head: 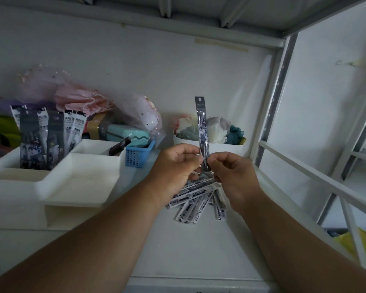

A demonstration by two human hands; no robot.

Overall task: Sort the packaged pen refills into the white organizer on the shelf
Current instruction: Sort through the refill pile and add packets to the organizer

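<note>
A narrow dark packaged refill [201,121] stands upright in front of me, pinched at its lower end by both my left hand [175,166] and my right hand [230,172]. Under my hands a fanned pile of refill packs [195,201] lies on the white shelf [178,250]; my left hand also seems to touch its top. The white organizer [57,187] sits at the left. Several upright refill packs [47,134] fill its back-left compartment, one dark pack [119,146] leans in the back-right compartment, and the front tray is bare.
A blue mesh basket [138,155] with a teal case stands right of the organizer. A white tub [220,145] of soft items sits behind my hands. Plastic bags pile at the back left. The shelf's metal frame [270,115] rises at the right.
</note>
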